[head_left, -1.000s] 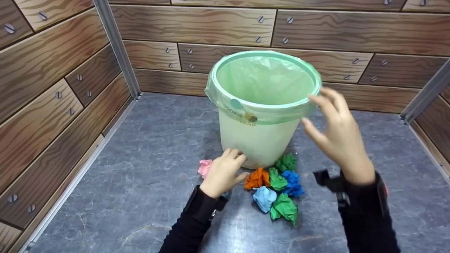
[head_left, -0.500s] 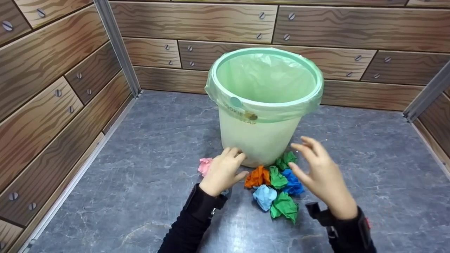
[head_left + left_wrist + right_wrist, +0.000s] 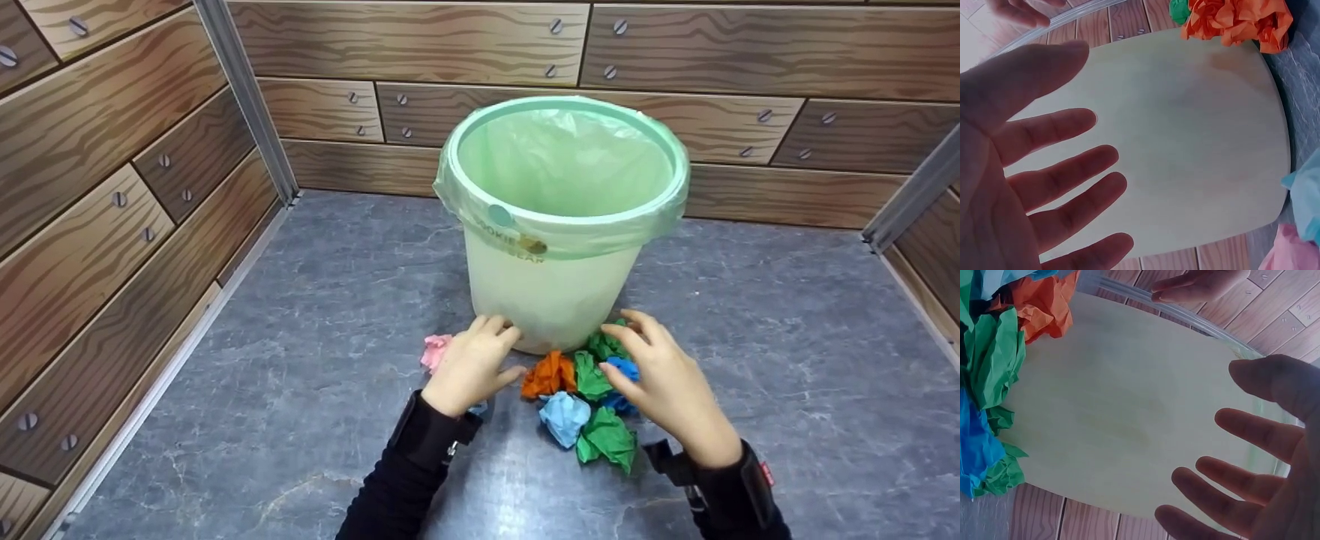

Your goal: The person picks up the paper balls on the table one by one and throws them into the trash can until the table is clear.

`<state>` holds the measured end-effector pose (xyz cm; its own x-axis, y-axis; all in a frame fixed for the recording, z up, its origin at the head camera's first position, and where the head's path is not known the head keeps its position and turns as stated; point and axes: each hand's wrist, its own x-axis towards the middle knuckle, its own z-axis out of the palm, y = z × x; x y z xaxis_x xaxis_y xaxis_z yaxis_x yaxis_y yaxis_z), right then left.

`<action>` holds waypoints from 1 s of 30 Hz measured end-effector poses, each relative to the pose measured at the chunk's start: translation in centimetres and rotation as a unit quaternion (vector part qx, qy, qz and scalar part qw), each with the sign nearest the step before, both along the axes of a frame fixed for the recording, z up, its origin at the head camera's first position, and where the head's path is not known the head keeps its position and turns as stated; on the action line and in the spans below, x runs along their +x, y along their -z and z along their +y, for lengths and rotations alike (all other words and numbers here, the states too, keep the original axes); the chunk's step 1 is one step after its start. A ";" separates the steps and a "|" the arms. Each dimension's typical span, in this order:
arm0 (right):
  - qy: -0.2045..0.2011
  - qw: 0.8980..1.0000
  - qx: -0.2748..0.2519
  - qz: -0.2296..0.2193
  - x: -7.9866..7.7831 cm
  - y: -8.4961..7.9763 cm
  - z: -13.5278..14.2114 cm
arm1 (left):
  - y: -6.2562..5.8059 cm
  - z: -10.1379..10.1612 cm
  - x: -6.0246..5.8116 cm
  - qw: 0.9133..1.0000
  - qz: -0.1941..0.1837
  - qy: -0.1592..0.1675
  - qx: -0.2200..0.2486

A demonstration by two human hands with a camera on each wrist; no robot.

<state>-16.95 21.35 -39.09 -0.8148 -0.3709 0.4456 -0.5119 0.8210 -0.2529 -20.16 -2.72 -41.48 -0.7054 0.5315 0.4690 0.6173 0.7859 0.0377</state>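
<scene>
Both hands are spread with nothing in them, in front of a pale green trash can (image 3: 551,292) lined with a translucent green bag (image 3: 667,217). My left hand (image 3: 474,367) hovers at the can's lower left, partly covering a pink crumpled paper ball (image 3: 435,352). The right hand (image 3: 667,382) is over the right side of the paper pile, overlapping a dark blue ball (image 3: 624,370) in the head view. Orange (image 3: 551,375), light blue (image 3: 565,418) and green (image 3: 609,439) paper balls lie between the hands. In the right wrist view, the right fingers (image 3: 1258,433) stand apart before the can wall.
Another light blue paper ball (image 3: 1306,197) lies under the left hand, mostly hidden in the head view. Wood-patterned panels (image 3: 480,45) wall the back and sides, with metal corner posts (image 3: 247,97). The floor (image 3: 225,375) is dark grey, marble-patterned.
My right hand has come down from the can's rim, moving left and toward the paper pile. The left hand has stayed nearly in place.
</scene>
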 end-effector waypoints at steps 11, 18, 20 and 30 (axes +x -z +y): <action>0.005 1.000 -0.003 -0.008 0.2 -0.1 0.0 | -0.4 -3.5 -1.1 0.996 -0.028 -0.039 0.075; 0.006 1.000 0.000 -0.013 0.3 -0.1 0.2 | -0.1 -5.5 -1.6 0.985 -0.121 -0.097 0.082; 0.008 1.000 0.002 -0.011 0.4 -0.1 0.2 | 0.2 -5.5 -1.8 0.980 -0.153 -0.101 0.075; 0.009 1.000 0.009 -0.012 0.4 0.0 0.2 | 2.4 -4.5 -2.4 0.968 -0.229 -0.095 0.047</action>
